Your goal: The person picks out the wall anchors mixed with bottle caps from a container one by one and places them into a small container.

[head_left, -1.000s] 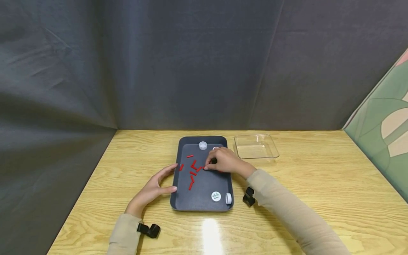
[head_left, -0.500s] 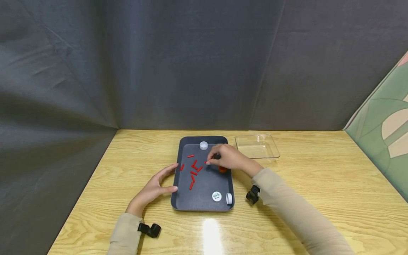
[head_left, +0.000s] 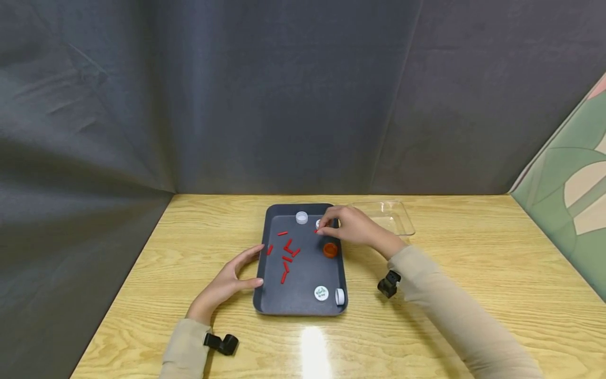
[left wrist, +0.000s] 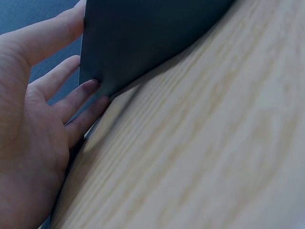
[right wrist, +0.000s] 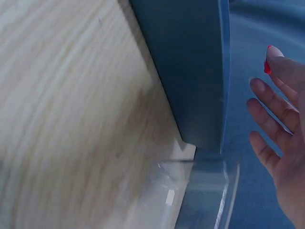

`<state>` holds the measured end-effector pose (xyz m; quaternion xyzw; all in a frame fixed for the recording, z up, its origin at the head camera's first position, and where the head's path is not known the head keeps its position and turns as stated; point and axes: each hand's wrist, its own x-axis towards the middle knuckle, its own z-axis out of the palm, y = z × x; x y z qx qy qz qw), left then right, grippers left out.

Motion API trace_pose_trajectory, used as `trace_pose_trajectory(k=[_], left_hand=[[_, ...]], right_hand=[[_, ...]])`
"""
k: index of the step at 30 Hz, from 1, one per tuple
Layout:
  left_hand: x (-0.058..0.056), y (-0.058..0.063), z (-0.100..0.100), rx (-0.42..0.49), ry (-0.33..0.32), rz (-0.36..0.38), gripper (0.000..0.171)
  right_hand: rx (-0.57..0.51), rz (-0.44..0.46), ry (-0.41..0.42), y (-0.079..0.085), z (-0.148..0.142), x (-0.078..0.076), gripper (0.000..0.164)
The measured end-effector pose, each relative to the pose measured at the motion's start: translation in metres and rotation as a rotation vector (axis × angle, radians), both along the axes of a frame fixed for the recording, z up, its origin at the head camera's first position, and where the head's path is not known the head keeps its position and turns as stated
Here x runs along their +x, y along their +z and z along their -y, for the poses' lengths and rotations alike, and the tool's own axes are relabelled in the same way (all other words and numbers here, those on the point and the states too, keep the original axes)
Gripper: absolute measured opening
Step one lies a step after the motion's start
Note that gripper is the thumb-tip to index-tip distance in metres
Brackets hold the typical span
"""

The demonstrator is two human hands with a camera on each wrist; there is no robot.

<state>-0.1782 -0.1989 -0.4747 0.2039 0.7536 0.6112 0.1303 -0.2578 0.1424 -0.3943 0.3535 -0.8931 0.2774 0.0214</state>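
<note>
My right hand (head_left: pixel 349 227) pinches a small red stick (right wrist: pixel 268 61) between thumb and fingertip, above the upper right of the dark grey tray (head_left: pixel 303 302). Just beyond the fingertips, a white round piece (head_left: pixel 318 224) is partly hidden by the hand. Below the hand stands a round orange container (head_left: pixel 330 250), seen from above. Several red sticks (head_left: pixel 287 258) lie scattered over the tray's left half. My left hand (head_left: pixel 227 279) rests with spread, fairly straight fingers against the tray's left side; in the left wrist view its fingertips touch the outer wall (left wrist: pixel 143 38).
A white cap (head_left: pixel 301 217) lies at the tray's far end. Near the front right are a white lid with green writing (head_left: pixel 321 293) and a white ring-like cap (head_left: pixel 340 296) on its side. A clear plastic box (head_left: pixel 390 223) stands right of the tray, partly behind the right hand.
My right hand has lifted the red stick from the tray and carried it away and to the right, uncovering the orange container. My left hand has stayed put.
</note>
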Motion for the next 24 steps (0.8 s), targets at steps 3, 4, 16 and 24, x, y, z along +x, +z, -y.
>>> trace_pose_trajectory(k=[3,4,16,24], left_hand=[[0.001,0.000,0.002,-0.005,0.006,-0.005,0.077],[0.001,0.000,0.003,-0.006,0.009,-0.006,0.077],[0.006,0.001,0.004,0.008,0.016,0.000,0.079],[0.005,0.001,0.001,0.009,0.009,0.001,0.078]], right_hand=[[-0.018,0.020,-0.012,0.005,-0.004,0.000,0.005],[-0.023,0.024,-0.018,0.006,-0.005,-0.001,0.006],[-0.035,-0.003,-0.073,0.009,-0.035,-0.002,0.005],[-0.011,-0.016,-0.114,0.009,-0.057,-0.004,0.009]])
